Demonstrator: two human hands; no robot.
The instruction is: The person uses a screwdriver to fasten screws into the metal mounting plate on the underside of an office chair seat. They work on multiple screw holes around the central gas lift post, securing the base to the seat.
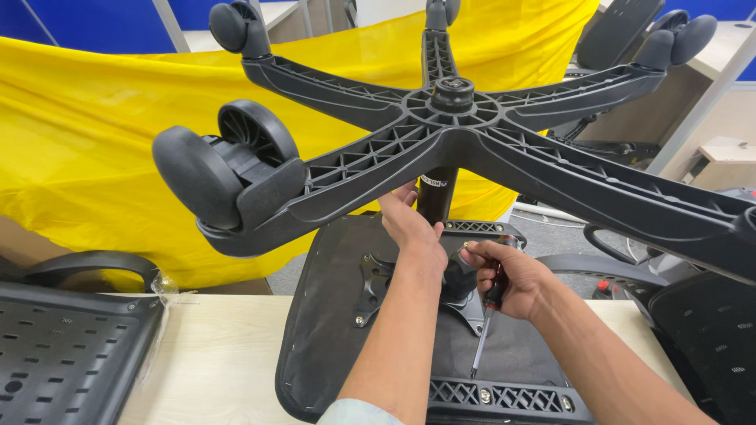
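Note:
An upturned office chair lies on the table, its black seat underside facing up and its five-armed wheeled base looming above. My left hand reaches up to the black gas cylinder and touches it near the metal mounting plate. My right hand is closed around a screwdriver with a black and red handle, its shaft pointing down toward the seat. A small screw seems pinched at my right fingertips, but it is too small to be sure.
A perforated black plastic chair back with an armrest lies at the left on the light wooden table. Yellow cloth hangs behind. More black chair parts sit at the right, and a caster hangs close at the left.

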